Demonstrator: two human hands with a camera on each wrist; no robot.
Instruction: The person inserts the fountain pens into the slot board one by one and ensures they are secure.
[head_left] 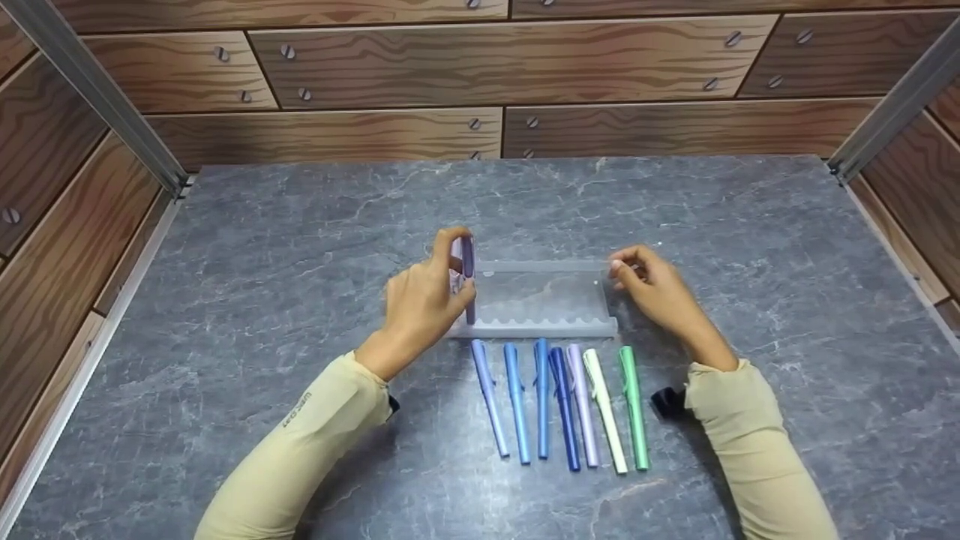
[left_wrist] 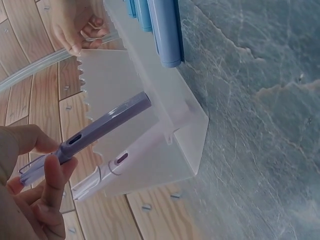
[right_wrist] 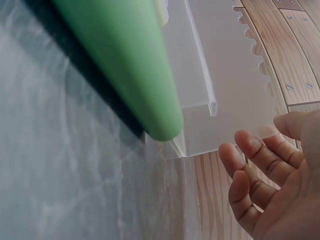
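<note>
My left hand [head_left: 427, 300] pinches a dark purple pen [left_wrist: 107, 117] near its clip end, thumb on one side and fingertips on the other. The pen's lower end points at the front ledge of a clear, notched plastic pen rack [head_left: 544, 296]. A pale lilac pen [left_wrist: 132, 150] leans in the rack's left end, beside the held one; my left hand covers most of it in the head view. At the rack's upper right corner, my right hand [head_left: 652, 289] holds the edge between thumb and fingertips, its other fingers loosely bent.
In front of the rack, several pens lie in a row, from a periwinkle pen [head_left: 490, 397] through blue pens, a lilac one and a white pen [head_left: 605, 411] to a green pen [head_left: 634, 409]. The grey marbled table [head_left: 300, 225] meets wood-patterned walls [head_left: 510, 64].
</note>
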